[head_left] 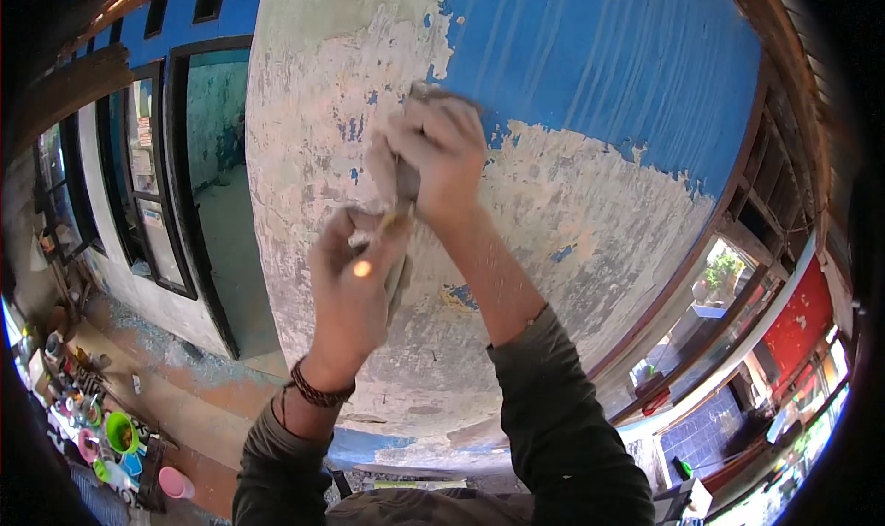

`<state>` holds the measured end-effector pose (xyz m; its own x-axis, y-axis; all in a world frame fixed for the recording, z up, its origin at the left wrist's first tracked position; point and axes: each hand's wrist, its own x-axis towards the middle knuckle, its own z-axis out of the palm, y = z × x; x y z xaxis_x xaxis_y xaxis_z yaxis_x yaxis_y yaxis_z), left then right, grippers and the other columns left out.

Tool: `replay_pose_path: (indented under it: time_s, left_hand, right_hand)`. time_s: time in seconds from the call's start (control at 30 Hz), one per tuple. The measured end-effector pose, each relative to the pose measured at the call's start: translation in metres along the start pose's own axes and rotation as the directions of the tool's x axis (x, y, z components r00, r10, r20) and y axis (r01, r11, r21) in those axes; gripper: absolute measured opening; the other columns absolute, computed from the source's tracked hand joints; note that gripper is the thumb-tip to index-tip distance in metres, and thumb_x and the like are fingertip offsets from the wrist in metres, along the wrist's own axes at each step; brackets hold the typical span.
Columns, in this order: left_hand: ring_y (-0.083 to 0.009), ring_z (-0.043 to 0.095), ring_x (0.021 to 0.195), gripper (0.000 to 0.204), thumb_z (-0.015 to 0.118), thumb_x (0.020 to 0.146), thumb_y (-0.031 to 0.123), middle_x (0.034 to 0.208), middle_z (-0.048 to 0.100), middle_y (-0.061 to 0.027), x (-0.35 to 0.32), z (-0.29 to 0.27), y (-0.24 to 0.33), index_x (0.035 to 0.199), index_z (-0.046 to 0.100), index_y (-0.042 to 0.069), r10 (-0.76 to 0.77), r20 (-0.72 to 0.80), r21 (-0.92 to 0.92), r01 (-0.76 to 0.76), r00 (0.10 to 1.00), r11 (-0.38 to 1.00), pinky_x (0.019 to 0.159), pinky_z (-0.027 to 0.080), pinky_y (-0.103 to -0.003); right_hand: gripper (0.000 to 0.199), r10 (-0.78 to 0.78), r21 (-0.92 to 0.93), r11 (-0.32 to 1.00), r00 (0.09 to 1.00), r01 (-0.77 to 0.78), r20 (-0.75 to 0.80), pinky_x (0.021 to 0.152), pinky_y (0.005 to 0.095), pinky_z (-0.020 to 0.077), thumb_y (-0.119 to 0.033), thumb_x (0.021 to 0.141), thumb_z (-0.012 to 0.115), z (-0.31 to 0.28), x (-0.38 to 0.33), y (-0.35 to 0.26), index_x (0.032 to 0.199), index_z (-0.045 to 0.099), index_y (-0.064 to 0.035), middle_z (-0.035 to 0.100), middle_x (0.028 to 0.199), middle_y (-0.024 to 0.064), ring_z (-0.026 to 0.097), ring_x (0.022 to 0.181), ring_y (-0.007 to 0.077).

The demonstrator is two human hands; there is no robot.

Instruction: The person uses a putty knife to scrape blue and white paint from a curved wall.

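Observation:
Both my hands are raised before a wall (387, 56) whose blue paint has been stripped in ragged patches down to a whitish, mottled layer. My right hand (447, 171), dusty and closed, grips a grey scraper-like tool (406, 180); its upper part lies by the wall, near the edge of the blue paint. Lower and to the left, my left hand (355, 277) closes around the lower end of the same tool, where a yellowish bit shows. A bright spot lies on the back of that hand. Motion blur and the fingers hide the tool's exact shape.
A dark-framed doorway (217, 194) opens at the left beside a window. Paint flakes (166, 342) litter the floor there. Lower left stand a green bowl (120, 431), a pink tub (175, 483) and household clutter. A wooden-framed opening (691, 319) is at the right.

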<state>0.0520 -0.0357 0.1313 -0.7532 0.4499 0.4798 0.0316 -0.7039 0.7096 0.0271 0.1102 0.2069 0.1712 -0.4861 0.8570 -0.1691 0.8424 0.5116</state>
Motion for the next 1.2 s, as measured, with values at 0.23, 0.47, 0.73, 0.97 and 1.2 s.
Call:
replay_pose_path:
  time_s: [0.23,0.47,0.73,0.97,1.2]
  left_hand:
    - [-0.0021,0.039,0.041,0.022,0.068,0.089,0.019,0.055,0.047,0.0047,-0.015,-0.003,-0.014,0.086,0.051,0.006,-0.065,-0.031,-0.081,0.062,0.997,0.995,0.037,0.025,-0.020]
    - [-0.0020,0.040,0.042,0.022,0.068,0.090,0.021,0.055,0.047,0.0048,-0.010,0.003,-0.005,0.087,0.051,0.006,-0.076,-0.090,-0.017,0.075,0.993,0.997,0.037,0.025,-0.021]
    - [-0.0019,0.042,0.046,0.013,0.064,0.090,0.012,0.058,0.048,0.0046,0.002,0.004,0.011,0.086,0.054,0.006,-0.011,0.008,-0.089,0.012,1.000,0.996,0.039,0.028,-0.021]
    - [-0.0013,0.041,0.043,0.023,0.070,0.088,0.022,0.059,0.051,0.0039,0.001,-0.009,-0.011,0.089,0.053,0.007,0.124,-0.138,-0.021,-0.128,0.983,0.992,0.040,0.031,-0.019]
    - [-0.0028,0.041,0.043,0.019,0.068,0.090,0.019,0.058,0.051,0.0032,-0.018,-0.018,-0.024,0.087,0.053,0.007,-0.030,-0.113,-0.076,0.021,0.993,0.997,0.038,0.028,-0.020]
  right_hand:
    - [0.016,-0.007,0.012,1.000,1.000,0.007,-0.009,0.075,0.0390,0.0462,-0.015,0.057,0.069,-0.003,-0.027,-0.008,0.067,0.060,-0.0071,0.061,0.088,0.0038,0.057,0.079,0.0269]
    - [0.021,0.025,0.025,0.999,0.999,-0.026,0.039,0.072,0.0376,0.0474,-0.006,0.053,0.076,-0.003,-0.026,-0.006,0.072,0.067,-0.0081,0.064,0.085,0.0029,0.060,0.076,0.0259]
    - [0.023,0.014,0.016,1.000,0.999,-0.015,0.044,0.070,0.0389,0.0483,-0.006,0.052,0.076,0.005,0.005,0.003,0.073,0.067,-0.0081,0.065,0.087,0.0038,0.060,0.081,0.0264]
    - [0.016,-0.011,0.083,0.997,1.000,0.011,0.003,0.073,0.0409,0.0461,-0.016,0.055,0.069,0.017,0.003,-0.008,0.065,0.059,-0.0067,0.062,0.088,0.0047,0.058,0.079,0.0258]
    - [0.016,0.011,0.097,0.995,0.999,-0.014,0.031,0.075,0.0413,0.0466,-0.018,0.057,0.069,0.015,-0.030,-0.023,0.064,0.060,-0.0068,0.060,0.083,0.0043,0.057,0.080,0.0272]
